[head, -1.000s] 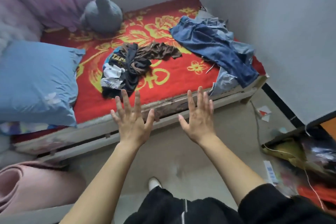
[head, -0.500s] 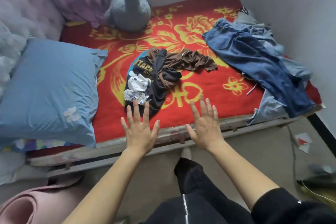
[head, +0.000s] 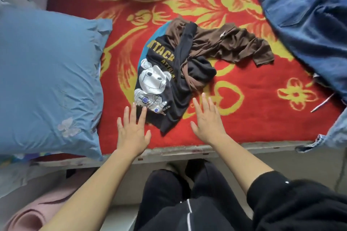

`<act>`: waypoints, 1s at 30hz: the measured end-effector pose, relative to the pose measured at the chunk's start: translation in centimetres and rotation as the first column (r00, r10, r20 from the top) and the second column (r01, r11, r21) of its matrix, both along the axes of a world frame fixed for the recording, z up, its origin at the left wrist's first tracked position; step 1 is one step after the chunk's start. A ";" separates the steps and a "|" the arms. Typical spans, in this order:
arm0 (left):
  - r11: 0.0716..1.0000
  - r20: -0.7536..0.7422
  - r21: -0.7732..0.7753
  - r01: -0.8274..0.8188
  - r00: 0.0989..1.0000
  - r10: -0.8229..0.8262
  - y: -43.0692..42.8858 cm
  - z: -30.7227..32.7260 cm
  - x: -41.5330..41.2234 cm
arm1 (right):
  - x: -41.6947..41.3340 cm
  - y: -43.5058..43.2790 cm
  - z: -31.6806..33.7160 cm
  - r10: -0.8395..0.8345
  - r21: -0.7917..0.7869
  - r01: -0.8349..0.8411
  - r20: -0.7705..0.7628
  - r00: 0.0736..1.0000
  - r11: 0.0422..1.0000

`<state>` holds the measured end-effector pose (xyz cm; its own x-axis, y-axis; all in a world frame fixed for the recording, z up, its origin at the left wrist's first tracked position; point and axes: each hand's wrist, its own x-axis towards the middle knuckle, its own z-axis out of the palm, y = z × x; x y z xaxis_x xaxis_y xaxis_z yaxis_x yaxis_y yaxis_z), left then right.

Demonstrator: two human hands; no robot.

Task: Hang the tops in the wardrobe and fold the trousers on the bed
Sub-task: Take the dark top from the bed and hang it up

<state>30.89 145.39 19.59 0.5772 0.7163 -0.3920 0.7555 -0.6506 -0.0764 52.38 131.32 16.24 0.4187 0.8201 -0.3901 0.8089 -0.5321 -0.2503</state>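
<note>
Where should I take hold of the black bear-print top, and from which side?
Probably the near hem of the black top, coming from the near edge of the bed. That end lies flat and free by the open left hand and right hand; the far end is tangled under the brown top.

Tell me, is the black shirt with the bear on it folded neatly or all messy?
Messy, not folded. The black bear-print top lies crumpled on the red blanket, tangled with a brown top.
</note>
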 end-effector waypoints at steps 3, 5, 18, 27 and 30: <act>0.998 -0.106 -0.054 0.029 0.994 -0.034 2.8 -4.8 0.4 | -0.8 2.9 -4.6 0.100 -0.055 -0.104 -0.085 0.991 0.993; 0.993 -0.145 -0.103 0.064 0.986 -0.079 4.5 -8.5 0.5 | -2.5 4.5 -8.0 0.211 -0.089 -0.228 -0.165 0.963 0.970; 0.973 -0.053 -0.125 0.196 0.978 -0.204 9.8 -24.3 -0.5 | -6.8 10.8 -21.8 -0.145 -0.010 0.145 -0.157 0.977 0.989; 0.955 -0.102 -0.255 -0.149 0.987 0.127 10.5 -21.2 1.1 | 2.1 18.6 -18.7 -0.239 0.209 0.184 0.280 0.930 0.960; 0.847 -0.295 -0.477 -0.234 0.951 0.097 10.5 -20.2 2.0 | 4.7 18.5 -19.0 -0.234 0.039 0.231 0.109 0.966 0.972</act>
<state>32.88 155.90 -0.65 0.3013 0.4579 -0.8364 0.8549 -0.5182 0.0242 57.08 149.85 -2.73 0.6391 0.7041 -0.3096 0.6873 -0.7034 -0.1810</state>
